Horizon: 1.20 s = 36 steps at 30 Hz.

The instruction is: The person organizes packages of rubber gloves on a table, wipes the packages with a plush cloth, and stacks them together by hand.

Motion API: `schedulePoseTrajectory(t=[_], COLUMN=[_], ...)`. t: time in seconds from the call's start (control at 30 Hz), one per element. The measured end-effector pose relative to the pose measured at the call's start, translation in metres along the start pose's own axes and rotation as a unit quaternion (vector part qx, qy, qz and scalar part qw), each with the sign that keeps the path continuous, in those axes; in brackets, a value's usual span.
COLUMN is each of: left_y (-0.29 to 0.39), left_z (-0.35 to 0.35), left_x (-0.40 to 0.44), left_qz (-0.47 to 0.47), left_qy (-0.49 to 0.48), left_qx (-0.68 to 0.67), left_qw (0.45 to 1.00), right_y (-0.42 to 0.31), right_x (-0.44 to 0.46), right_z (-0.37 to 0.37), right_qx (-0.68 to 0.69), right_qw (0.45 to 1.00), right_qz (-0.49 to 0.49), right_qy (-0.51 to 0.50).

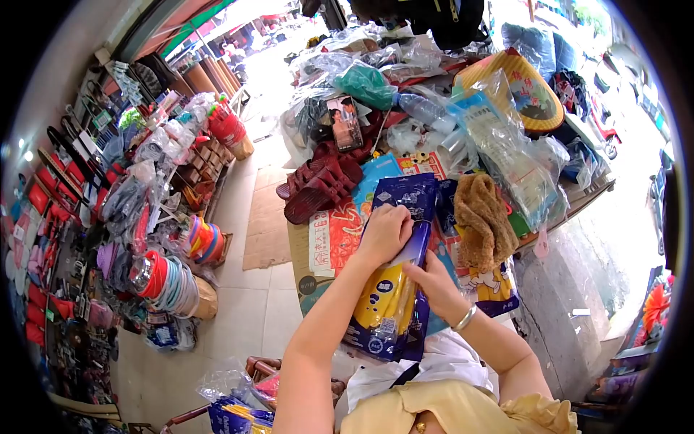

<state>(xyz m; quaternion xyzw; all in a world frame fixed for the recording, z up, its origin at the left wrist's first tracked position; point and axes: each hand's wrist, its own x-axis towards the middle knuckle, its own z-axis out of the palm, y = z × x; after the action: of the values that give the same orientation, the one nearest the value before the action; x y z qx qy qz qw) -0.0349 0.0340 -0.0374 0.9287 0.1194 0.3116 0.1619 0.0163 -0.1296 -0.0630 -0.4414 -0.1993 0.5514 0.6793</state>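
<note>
A blue packet of yellow rubber gloves lies at the table's near edge, right in front of my body, with more blue packaging beneath and beside it. My left hand is closed, its curled fingers pressing on the upper part of the packet. At the packet's right side, my right hand grips the edge, thumb on top and the other fingers hidden below. A brown fuzzy cloth rests just right of the hands. Dark red sandals sit to the left, on printed bags and cardboard.
Clear plastic bags, a plastic bottle and a yellow fan-shaped item crowd the table's far side. On the left, a rack of goods and a bucket of coiled hoses stand on the tiles. More blue packets are below left.
</note>
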Motion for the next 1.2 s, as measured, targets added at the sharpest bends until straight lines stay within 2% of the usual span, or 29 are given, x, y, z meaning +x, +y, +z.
schedulePoseTrajectory(t=[0.07,0.13,0.2,0.27,0.33,0.47,0.6,0.67,0.73,0.8,0.87,0.9,0.93,1.0,1.13,1.2], left_y=[0.007,0.019,0.032,0.039,0.055,0.061,0.045,0.030,0.004,-0.016,-0.034,-0.035,-0.039,-0.043,-0.025,-0.014], left_z=[-0.003,-0.013,-0.022,-0.031,-0.047,-0.062,-0.068,-0.068,-0.067,-0.067,-0.059,-0.055,-0.053,-0.051,-0.043,-0.033], left_x=[-0.003,-0.001,-0.004,-0.007,-0.016,-0.049,-0.070,-0.074,-0.077,-0.083,-0.090,-0.092,-0.096,-0.103,-0.120,-0.125], left_qz=[0.007,0.012,0.029,0.032,0.063,0.075,-0.020,-0.032,-0.095,-0.104,-0.176,-0.195,-0.194,-0.304,-0.349,-0.363], left_qy=[0.007,0.014,-0.006,0.003,-0.025,-0.024,-0.008,0.011,0.039,0.045,0.117,0.128,0.129,0.074,0.062,0.132], left_qx=[-0.037,-0.074,-0.105,-0.114,-0.095,-0.044,-0.037,-0.022,0.022,0.037,-0.115,-0.137,-0.136,-0.326,-0.380,-0.529], left_qw=[0.999,0.997,0.994,0.993,0.993,0.996,0.999,0.999,0.995,0.993,0.971,0.963,0.963,0.892,0.854,0.755], right_y=[0.003,0.011,0.018,0.014,0.024,0.026,0.022,0.018,0.015,0.010,0.006,0.006,0.005,0.000,-0.006,-0.005], right_x=[-0.005,0.002,0.008,0.006,0.011,0.007,0.007,0.007,0.008,0.006,0.007,0.007,0.008,0.006,0.012,0.017], right_z=[0.017,0.020,0.021,0.023,0.017,0.014,0.015,0.016,0.018,0.019,0.019,0.018,0.018,0.018,0.015,0.011], right_qx=[-0.099,-0.068,-0.122,-0.156,-0.170,-0.179,-0.230,-0.241,-0.217,-0.179,-0.140,-0.118,-0.097,-0.089,-0.071,-0.100], right_qw=[0.987,0.988,0.971,0.968,0.944,0.947,0.934,0.929,0.935,0.950,0.962,0.966,0.970,0.973,0.973,0.967], right_qz=[-0.122,-0.135,-0.204,-0.195,-0.282,-0.264,-0.268,-0.274,-0.279,-0.255,-0.234,-0.228,-0.221,-0.211,-0.220,-0.233], right_qy=[0.023,0.006,0.002,-0.001,0.008,0.045,0.061,0.060,0.039,0.020,0.000,-0.006,-0.011,-0.008,-0.005,-0.009])
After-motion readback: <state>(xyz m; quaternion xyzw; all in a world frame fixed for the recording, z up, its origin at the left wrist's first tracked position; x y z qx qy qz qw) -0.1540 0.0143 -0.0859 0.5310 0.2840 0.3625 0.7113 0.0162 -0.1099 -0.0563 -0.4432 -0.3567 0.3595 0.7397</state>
